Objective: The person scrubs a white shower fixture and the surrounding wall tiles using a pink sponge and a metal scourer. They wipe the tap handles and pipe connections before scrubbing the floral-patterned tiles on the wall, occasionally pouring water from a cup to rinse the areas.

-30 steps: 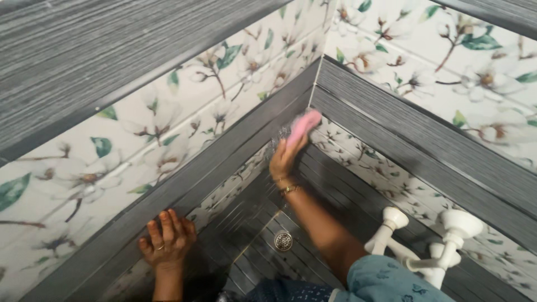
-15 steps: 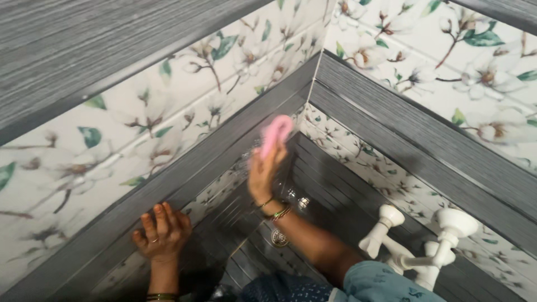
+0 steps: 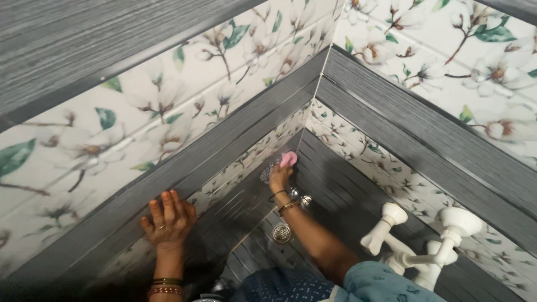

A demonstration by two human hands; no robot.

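My right hand (image 3: 278,178) grips a pink scrubbing pad (image 3: 288,159) and presses it low on the left tiled wall, close to the corner where the two walls meet. Foam or water shows on the tile just left of the pad. My left hand (image 3: 166,217) lies flat, fingers spread, on the dark grey striped band of the left wall (image 3: 224,142). It holds nothing. Bangles circle both wrists.
White taps and pipes (image 3: 417,237) stick out from the right wall at lower right. A chrome fitting (image 3: 302,199) sits by my right wrist, and a round floor drain (image 3: 281,232) lies below. Floral and grey striped tiles cover both walls.
My right hand with the pink pad has slid down the wall from the grey band to the low floral strip near the floor. My left hand has stayed braced on the wall.
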